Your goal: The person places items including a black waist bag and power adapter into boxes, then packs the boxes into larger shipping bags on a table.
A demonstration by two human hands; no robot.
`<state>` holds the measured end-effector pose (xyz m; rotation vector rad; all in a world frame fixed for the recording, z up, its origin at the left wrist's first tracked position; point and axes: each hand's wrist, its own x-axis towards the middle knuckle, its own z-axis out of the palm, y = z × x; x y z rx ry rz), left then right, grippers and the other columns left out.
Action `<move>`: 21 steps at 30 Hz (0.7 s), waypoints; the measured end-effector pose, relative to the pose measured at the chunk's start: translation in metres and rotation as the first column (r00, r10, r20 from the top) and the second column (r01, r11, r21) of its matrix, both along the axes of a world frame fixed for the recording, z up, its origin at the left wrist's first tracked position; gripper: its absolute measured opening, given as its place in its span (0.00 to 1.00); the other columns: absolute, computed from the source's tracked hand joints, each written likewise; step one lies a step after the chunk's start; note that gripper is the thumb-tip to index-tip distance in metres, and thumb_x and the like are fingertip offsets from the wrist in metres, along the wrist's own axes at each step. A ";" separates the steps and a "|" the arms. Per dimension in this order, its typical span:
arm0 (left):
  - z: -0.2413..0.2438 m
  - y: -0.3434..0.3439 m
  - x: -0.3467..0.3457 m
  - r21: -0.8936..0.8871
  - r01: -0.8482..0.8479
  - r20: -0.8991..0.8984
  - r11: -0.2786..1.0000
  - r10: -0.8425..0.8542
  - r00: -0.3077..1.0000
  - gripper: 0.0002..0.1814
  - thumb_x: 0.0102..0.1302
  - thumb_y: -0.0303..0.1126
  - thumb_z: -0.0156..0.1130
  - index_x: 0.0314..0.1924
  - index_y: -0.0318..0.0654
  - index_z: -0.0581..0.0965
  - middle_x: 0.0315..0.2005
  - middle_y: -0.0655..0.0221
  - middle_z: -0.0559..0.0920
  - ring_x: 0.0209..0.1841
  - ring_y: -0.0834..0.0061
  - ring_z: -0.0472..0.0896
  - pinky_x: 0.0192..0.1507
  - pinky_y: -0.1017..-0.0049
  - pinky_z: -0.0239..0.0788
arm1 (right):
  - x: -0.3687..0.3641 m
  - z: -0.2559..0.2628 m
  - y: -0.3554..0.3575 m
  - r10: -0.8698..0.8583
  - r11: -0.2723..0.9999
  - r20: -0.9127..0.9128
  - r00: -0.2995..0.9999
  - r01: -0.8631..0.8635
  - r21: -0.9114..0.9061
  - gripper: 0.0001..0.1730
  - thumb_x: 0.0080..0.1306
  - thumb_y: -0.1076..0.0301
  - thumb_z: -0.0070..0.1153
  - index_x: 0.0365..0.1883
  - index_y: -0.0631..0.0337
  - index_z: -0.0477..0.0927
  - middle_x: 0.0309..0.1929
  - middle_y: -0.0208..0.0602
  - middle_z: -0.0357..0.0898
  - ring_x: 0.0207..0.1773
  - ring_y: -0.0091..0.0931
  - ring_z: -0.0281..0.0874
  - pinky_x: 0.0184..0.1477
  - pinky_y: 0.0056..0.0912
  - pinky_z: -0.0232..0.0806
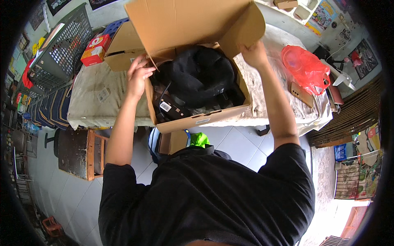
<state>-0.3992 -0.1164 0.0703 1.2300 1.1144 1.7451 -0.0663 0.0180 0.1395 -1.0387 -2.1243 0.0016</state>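
Observation:
In front of me an open cardboard box point(181, 124) sits on the covered table, its lid point(187, 23) raised at the back. Inside lies a bunched black fabric item point(200, 73). Beside that, at the box's front left, is a black device point(174, 108) with a white label and a dark cable. My left hand point(139, 77) holds the lid's left side flap near its lower corner, with the fingers partly behind the cardboard. On the other side, my right hand point(255, 55) pinches the lid's right side flap point(246, 27).
Left of the box stand another cardboard box point(126, 43), a red-and-white carton point(96, 50) and a grey plastic basket point(66, 49). To the right lie a red plastic bag point(304, 67) and a smartphone point(301, 94). A wooden stool point(75, 153) stands below left.

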 end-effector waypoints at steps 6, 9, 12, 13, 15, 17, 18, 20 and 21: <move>0.009 -0.011 -0.008 -0.085 -0.047 -0.121 0.995 0.037 0.992 0.27 0.65 0.49 0.40 0.57 0.37 0.63 0.47 0.67 0.73 0.46 0.78 0.73 0.48 0.76 0.63 | 0.009 -0.064 -0.046 -0.082 0.991 -0.113 0.990 0.069 -0.116 0.20 0.52 0.74 0.53 0.46 0.62 0.71 0.49 0.46 0.70 0.54 0.38 0.66 0.54 0.34 0.59; 0.013 -0.005 -0.010 -0.095 0.105 0.074 0.990 -0.098 0.992 0.29 0.64 0.51 0.40 0.59 0.38 0.61 0.54 0.65 0.67 0.55 0.73 0.66 0.56 0.72 0.54 | 0.025 -0.049 -0.074 0.122 0.912 -0.248 0.961 -0.207 -0.353 0.26 0.52 0.78 0.54 0.51 0.62 0.67 0.51 0.41 0.69 0.57 0.30 0.64 0.56 0.33 0.57; 0.040 -0.033 -0.007 -0.044 0.158 0.005 0.986 -0.158 0.987 0.35 0.61 0.57 0.41 0.61 0.41 0.58 0.60 0.65 0.60 0.60 0.68 0.59 0.60 0.67 0.45 | 0.026 -0.017 -0.098 0.276 0.770 -0.656 0.703 -0.570 -0.287 0.31 0.54 0.76 0.54 0.57 0.66 0.61 0.55 0.41 0.65 0.58 0.28 0.62 0.57 0.33 0.56; 0.046 -0.043 -0.005 -0.007 0.149 0.009 0.989 -0.149 0.989 0.37 0.60 0.59 0.41 0.61 0.41 0.58 0.60 0.65 0.60 0.60 0.67 0.59 0.60 0.66 0.44 | 0.024 -0.006 -0.101 0.345 0.770 -0.669 0.658 -0.606 -0.199 0.30 0.55 0.74 0.54 0.57 0.66 0.61 0.56 0.41 0.64 0.58 0.28 0.61 0.57 0.32 0.56; 0.057 -0.065 0.002 0.198 0.190 -0.135 0.962 -0.166 0.977 0.37 0.56 0.47 0.55 0.62 0.41 0.55 0.59 0.63 0.60 0.59 0.66 0.60 0.60 0.66 0.47 | 0.020 0.014 -0.105 0.482 0.742 -0.668 0.567 -0.670 -0.034 0.29 0.58 0.71 0.53 0.58 0.67 0.60 0.58 0.41 0.62 0.59 0.27 0.60 0.57 0.31 0.57; 0.066 -0.083 0.030 0.286 0.157 -0.337 0.945 -0.054 0.940 0.40 0.52 0.37 0.61 0.63 0.40 0.53 0.59 0.61 0.61 0.59 0.66 0.61 0.59 0.66 0.50 | 0.023 0.018 -0.107 0.448 0.807 -0.566 0.692 -0.586 -0.077 0.26 0.61 0.69 0.50 0.57 0.66 0.62 0.54 0.42 0.66 0.57 0.26 0.63 0.55 0.29 0.58; 0.066 -0.088 0.040 0.322 0.107 -0.510 0.941 0.078 0.856 0.45 0.46 0.25 0.64 0.63 0.40 0.50 0.57 0.57 0.62 0.58 0.62 0.63 0.57 0.67 0.54 | 0.022 0.019 -0.106 0.438 0.831 -0.513 0.738 -0.550 -0.083 0.25 0.62 0.67 0.49 0.57 0.66 0.63 0.53 0.42 0.68 0.55 0.26 0.64 0.54 0.28 0.59; 0.061 -0.084 0.040 0.348 -0.169 -0.646 0.922 0.366 0.670 0.38 0.49 0.22 0.57 0.61 0.44 0.55 0.51 0.55 0.70 0.53 0.62 0.69 0.53 0.72 0.59 | 0.028 0.018 -0.105 0.395 0.822 -0.482 0.782 -0.536 -0.196 0.21 0.63 0.67 0.48 0.54 0.64 0.66 0.48 0.41 0.72 0.51 0.25 0.68 0.52 0.26 0.60; 0.062 -0.082 0.035 0.303 -0.193 -0.637 0.933 0.349 0.688 0.35 0.51 0.20 0.54 0.60 0.46 0.57 0.48 0.55 0.72 0.52 0.63 0.71 0.52 0.74 0.61 | 0.032 0.017 -0.104 0.376 0.814 -0.463 0.803 -0.525 -0.249 0.20 0.64 0.67 0.47 0.53 0.63 0.68 0.46 0.41 0.74 0.49 0.25 0.69 0.51 0.25 0.61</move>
